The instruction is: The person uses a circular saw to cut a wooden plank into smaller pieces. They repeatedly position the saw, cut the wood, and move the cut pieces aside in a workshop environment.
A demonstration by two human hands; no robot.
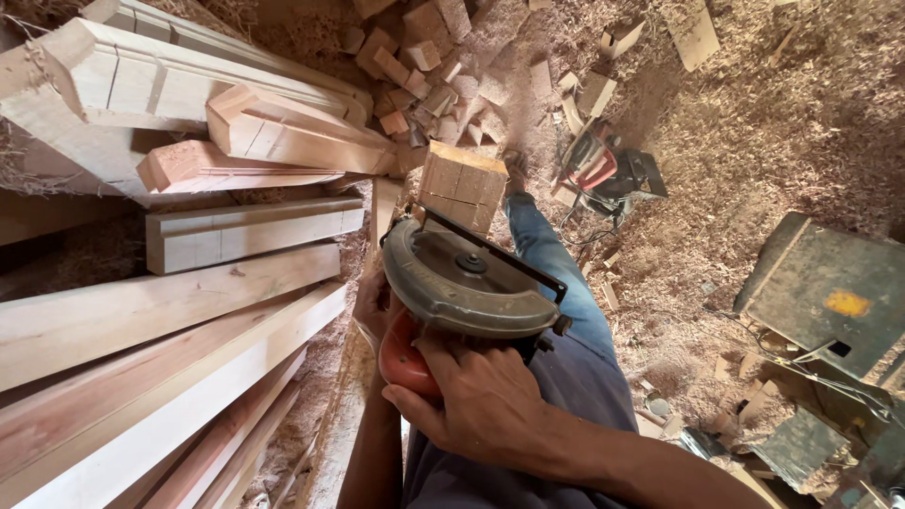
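Under my right hand (481, 401) sits the red handle of a circular saw (462, 287), and my fingers are wrapped firmly round it; that hand is the nearer one and carries the tool. My left hand (372, 306) lies just past it on the far side of the saw body, pressed against the housing, though how far its fingers curl I cannot tell. Beyond both hands the grey blade guard points away from me, its flat face up, and right at its far edge stands a squared wooden block (462, 184), grooved end toward me, long axis running away from my hands. Left of my hands lie long planks (160, 330) and moulded timbers (236, 127), crowding that side closely. Right of my hands my jeans leg (556, 273) stretches out over sawdust floor (754, 123), where there is more room, with another power tool (603, 174) lying farther off.
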